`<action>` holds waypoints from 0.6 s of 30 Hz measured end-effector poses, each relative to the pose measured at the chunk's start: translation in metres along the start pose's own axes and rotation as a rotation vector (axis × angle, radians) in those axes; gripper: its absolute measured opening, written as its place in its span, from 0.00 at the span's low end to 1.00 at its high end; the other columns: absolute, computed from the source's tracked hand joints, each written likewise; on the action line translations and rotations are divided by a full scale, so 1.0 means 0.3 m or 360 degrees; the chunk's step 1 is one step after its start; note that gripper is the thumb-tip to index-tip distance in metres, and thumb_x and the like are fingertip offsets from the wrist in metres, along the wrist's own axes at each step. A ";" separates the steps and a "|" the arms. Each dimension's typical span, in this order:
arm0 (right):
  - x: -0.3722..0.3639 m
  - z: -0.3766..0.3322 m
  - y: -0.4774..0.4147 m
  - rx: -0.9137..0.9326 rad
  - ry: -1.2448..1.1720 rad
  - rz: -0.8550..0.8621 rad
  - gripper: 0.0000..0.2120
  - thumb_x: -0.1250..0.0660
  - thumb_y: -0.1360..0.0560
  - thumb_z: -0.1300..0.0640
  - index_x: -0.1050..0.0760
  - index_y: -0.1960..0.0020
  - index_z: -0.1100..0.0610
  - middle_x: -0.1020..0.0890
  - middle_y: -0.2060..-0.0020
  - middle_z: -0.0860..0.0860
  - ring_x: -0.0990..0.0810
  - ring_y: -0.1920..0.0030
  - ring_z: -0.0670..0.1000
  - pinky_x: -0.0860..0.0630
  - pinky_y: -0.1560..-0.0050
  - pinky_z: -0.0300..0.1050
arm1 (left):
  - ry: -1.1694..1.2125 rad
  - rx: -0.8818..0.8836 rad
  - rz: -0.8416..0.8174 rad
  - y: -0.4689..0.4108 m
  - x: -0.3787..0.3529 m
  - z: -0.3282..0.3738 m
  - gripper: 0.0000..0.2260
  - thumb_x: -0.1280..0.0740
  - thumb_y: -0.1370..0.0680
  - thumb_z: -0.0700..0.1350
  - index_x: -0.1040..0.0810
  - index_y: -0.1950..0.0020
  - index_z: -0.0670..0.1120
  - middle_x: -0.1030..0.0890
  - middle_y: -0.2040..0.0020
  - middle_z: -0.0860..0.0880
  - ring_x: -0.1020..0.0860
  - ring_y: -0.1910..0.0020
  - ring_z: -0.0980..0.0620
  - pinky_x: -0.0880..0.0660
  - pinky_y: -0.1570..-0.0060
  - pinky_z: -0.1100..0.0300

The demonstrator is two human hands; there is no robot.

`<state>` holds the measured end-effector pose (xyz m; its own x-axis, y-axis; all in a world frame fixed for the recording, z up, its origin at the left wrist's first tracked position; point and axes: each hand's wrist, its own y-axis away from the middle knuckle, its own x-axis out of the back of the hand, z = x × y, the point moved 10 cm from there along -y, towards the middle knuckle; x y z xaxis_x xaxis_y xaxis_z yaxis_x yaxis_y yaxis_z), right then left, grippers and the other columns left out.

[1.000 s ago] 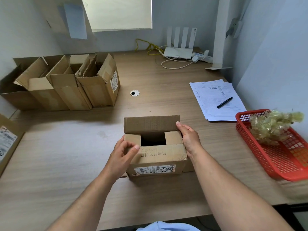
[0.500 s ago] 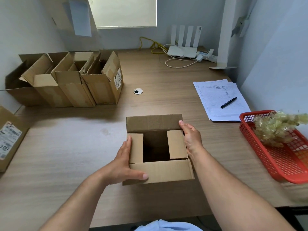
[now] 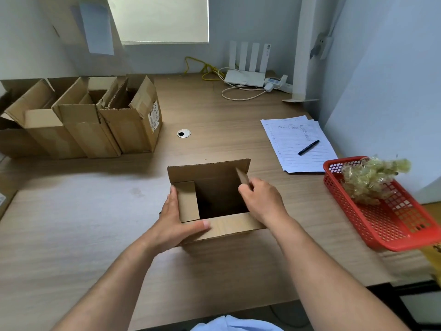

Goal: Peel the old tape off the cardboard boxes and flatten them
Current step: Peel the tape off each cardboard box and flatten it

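A small brown cardboard box stands open-topped on the wooden desk right in front of me, its inside dark. My left hand holds the box's near left corner, with the fingers flat along the left side and the thumb lying across the near flap. My right hand pinches the right inner flap, which now stands up on edge. The left inner flap lies flat and the far flap stands upright. I see no tape on this box.
Several open cardboard boxes stand in a row at the back left. A red plastic basket holding crumpled tape sits at the right, with lined papers and a pen behind it. A router and cables lie at the back.
The box was tipped upright, so its opening now faces up. My right hand moved from the far right corner onto the right inner flap and lifted it up.
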<state>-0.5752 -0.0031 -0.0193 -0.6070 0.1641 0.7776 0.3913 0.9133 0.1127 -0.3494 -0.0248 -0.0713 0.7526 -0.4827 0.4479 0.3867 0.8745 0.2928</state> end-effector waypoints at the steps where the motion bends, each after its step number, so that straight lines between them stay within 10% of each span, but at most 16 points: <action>1: 0.015 0.005 -0.003 0.0001 -0.0167 0.0011 0.13 0.44 0.24 0.55 0.32 0.66 0.55 0.27 0.66 0.52 0.30 0.61 0.55 0.36 0.63 0.46 | -0.0001 0.0003 0.0101 -0.007 0.015 0.009 0.58 0.26 0.38 0.67 0.61 0.22 0.55 0.47 0.21 0.51 0.48 0.23 0.50 0.43 0.26 0.47; 8: 0.025 0.115 -0.012 -0.0263 -0.0981 -0.0001 0.14 0.44 0.24 0.60 0.43 0.67 0.53 0.40 0.66 0.55 0.41 0.62 0.54 0.40 0.59 0.49 | -0.0821 0.0495 0.0605 -0.029 0.112 0.044 0.51 0.30 0.33 0.68 0.49 0.24 0.41 0.34 0.29 0.42 0.33 0.31 0.42 0.29 0.44 0.49; 11: 0.018 0.117 -0.013 -0.0266 -0.1051 -0.0034 0.11 0.44 0.24 0.59 0.39 0.64 0.55 0.38 0.64 0.55 0.39 0.62 0.54 0.37 0.60 0.48 | -0.0867 0.0470 0.0677 -0.025 0.132 0.057 0.33 0.33 0.31 0.62 0.32 0.36 0.41 0.27 0.41 0.42 0.27 0.41 0.41 0.29 0.55 0.52; 15: 0.032 0.137 -0.022 -0.0282 -0.1085 0.0000 0.13 0.44 0.22 0.59 0.39 0.65 0.55 0.38 0.65 0.55 0.38 0.64 0.53 0.30 0.66 0.42 | 0.0062 0.0272 0.0705 -0.006 0.159 0.033 0.20 0.44 0.32 0.58 0.27 0.62 0.40 0.24 0.64 0.46 0.26 0.60 0.43 0.27 0.61 0.50; 18: 0.031 0.137 -0.030 -0.0281 -0.1096 0.0004 0.13 0.43 0.22 0.58 0.39 0.66 0.55 0.38 0.65 0.55 0.38 0.63 0.53 0.30 0.63 0.46 | 0.0638 0.0396 0.0656 0.012 0.164 -0.028 0.15 0.42 0.24 0.51 0.24 0.60 0.42 0.23 0.61 0.44 0.25 0.60 0.45 0.26 0.67 0.56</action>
<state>-0.6127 0.0055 -0.0387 -0.8825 0.4173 0.2168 0.4639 0.8483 0.2552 -0.3066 -0.0450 -0.0554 0.9734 -0.0105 0.2287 -0.0777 0.9245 0.3731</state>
